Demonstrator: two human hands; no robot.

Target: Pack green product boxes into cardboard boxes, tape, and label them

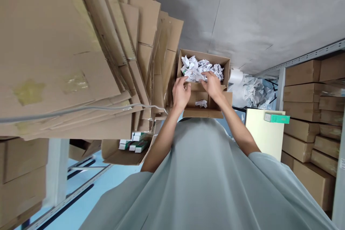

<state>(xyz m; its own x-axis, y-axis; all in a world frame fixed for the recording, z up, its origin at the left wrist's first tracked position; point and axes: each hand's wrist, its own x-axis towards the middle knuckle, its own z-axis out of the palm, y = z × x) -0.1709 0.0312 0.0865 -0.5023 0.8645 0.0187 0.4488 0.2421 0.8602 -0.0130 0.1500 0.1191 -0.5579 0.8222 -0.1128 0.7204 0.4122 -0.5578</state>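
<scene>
An open cardboard box [203, 55] is filled with crumpled white printed paper [202, 66]. Just nearer to me, a second open box [202, 112] has one small crumpled paper piece [201, 104] inside. My left hand [181, 94] is at the near left corner of the filled box, thumb and fingers apart and slightly curled. Over the near right part of the paper is my right hand [212, 85], its fingers bent and apart, fingertips touching or just above the paper. Neither hand visibly holds anything.
Stacked flattened cardboard [145, 36] leans at the left. A box of green-and-white small cartons [134, 146] is below it. To the right are a paper roll [236, 76], a heap of crumpled paper [254, 91], a green carton [277, 118] on a pale board, and shelved boxes [302, 100].
</scene>
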